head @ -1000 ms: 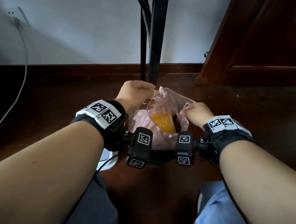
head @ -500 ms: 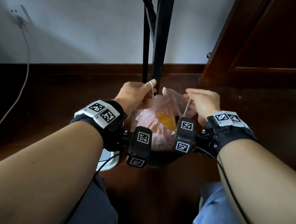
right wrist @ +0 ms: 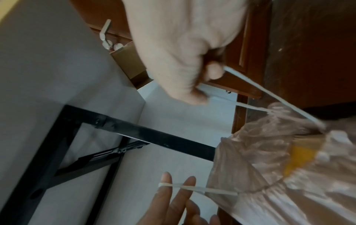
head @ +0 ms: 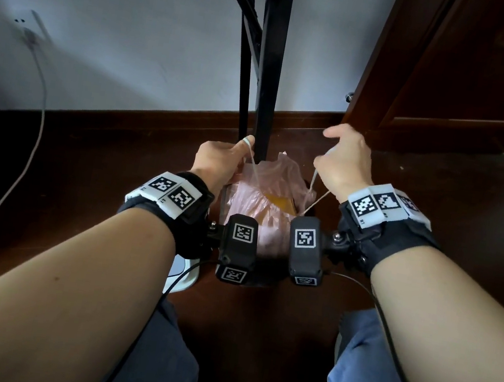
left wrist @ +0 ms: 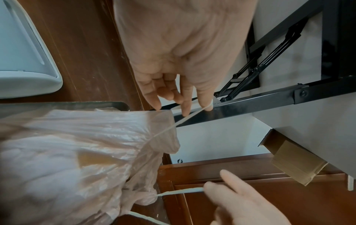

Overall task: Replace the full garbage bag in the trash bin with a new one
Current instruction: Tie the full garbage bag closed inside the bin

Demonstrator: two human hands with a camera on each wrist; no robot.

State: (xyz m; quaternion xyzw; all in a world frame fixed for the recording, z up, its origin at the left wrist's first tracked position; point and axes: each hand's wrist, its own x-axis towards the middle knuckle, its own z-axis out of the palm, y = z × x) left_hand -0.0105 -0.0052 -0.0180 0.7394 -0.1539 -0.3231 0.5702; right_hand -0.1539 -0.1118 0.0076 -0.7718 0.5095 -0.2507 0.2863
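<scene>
Pinching one loop of the white drawstring [right wrist: 250, 85] in curled fingers, the right hand [head: 346, 162] draws it up and to the right of the pink garbage bag [head: 263, 192]; the wrist view is blurred, but the fist is clearly closed around the cord. The left hand [head: 220, 161] has the other loop hooked over the tips of its nearly straight fingers [right wrist: 166, 185], thumb closing in beside them, and pulls toward the black table leg [head: 272, 62] just behind the bag. Between the two hands the mouth of the bag is gathered and puckered, though a gap is left and something orange [head: 279, 200] shows through the plastic. The bag sits in the trash bin [left wrist: 77, 105], whose dark rim shows at the bag's far-left corner; the bin stands on the dark wooden floor [head: 80, 180] near the skirting board, just in front of the table leg, with a brown door [head: 460, 75] to the right and a white lid-like object [left wrist: 23, 60] beside it on the left. The step in hand appears to be cinching the full bag closed. Next, the loops probably need pulling further apart until the mouth shuts, then lifting straight up to free the bag from the bin without snagging the table leg
</scene>
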